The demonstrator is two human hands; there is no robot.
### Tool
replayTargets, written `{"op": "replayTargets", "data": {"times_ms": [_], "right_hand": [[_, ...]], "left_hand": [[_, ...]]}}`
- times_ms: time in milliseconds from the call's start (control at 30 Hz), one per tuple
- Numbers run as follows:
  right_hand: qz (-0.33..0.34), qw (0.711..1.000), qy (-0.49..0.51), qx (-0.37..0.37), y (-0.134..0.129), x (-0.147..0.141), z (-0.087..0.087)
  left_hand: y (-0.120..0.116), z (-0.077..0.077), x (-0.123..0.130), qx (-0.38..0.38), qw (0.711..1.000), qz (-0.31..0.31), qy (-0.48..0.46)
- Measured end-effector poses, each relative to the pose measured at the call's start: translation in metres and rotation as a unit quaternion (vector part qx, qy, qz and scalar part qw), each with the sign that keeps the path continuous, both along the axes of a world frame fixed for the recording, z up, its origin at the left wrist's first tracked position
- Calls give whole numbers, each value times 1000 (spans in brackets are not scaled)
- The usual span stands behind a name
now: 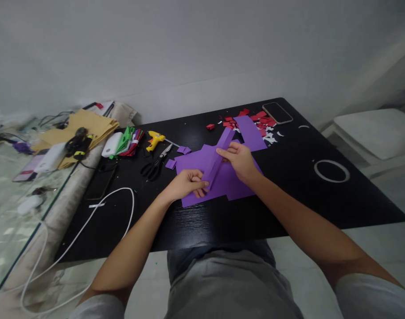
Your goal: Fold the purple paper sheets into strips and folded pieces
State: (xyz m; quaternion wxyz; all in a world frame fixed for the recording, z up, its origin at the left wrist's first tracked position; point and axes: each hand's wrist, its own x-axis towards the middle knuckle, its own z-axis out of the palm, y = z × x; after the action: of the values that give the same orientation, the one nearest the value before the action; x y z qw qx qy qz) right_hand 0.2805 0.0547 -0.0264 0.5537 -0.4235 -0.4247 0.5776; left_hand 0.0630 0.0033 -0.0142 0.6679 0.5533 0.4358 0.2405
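A long, folded purple paper strip [216, 163] slants between my two hands, above flat purple sheets [196, 198] on the black table [179, 226]. My left hand [188, 184] pinches its lower end, thumb on top. Farther up the strip, my right hand [237, 159] grips its edge between thumb and fingers. Another purple piece [251, 133] lies beyond my right hand, beside red paper scraps [262, 119] and white scraps [270, 136]. Small purple pieces [171, 164] rest left of the sheets.
Black-handled scissors [153, 168] and a yellow glue gun [155, 141] lie to the left, near bundled green and red items [127, 141]. A white cable [132, 208] loops over the left edge. A phone [277, 113] and a ring [332, 171] lie right.
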Motion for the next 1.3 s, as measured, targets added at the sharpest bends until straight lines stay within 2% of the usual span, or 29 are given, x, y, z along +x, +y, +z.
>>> {"op": "replayTargets", "data": {"times_ms": [100, 267, 333, 433, 533, 667, 900, 1067, 1300], "right_hand": [[61, 998, -13, -18, -6, -4, 1], [228, 972, -39, -29, -24, -19, -1], [262, 963, -48, -28, -32, -25, -3], [287, 957, -44, -28, -38, -30, -6], [294, 954, -57, -15, -37, -30, -5], [255, 961, -106, 9, -35, -27, -2], [210, 975, -74, 13, -35, -28, 0], [195, 974, -113, 15, -36, -28, 0], [185, 971, -149, 30, -35, -25, 2]], "left_hand": [[0, 3, 0, 45, 999, 8, 15], [5, 3, 0, 145, 974, 171, -33], [7, 3, -1, 176, 961, 210, -43], [6, 3, -2, 204, 953, 221, -29], [4, 4, -2, 207, 953, 222, -20], [4, 6, -1, 206, 952, 228, -21], [2, 8, -1, 210, 951, 226, -15], [3, 8, -2, 186, 954, 234, -37], [4, 9, -2, 190, 954, 229, -35]]}}
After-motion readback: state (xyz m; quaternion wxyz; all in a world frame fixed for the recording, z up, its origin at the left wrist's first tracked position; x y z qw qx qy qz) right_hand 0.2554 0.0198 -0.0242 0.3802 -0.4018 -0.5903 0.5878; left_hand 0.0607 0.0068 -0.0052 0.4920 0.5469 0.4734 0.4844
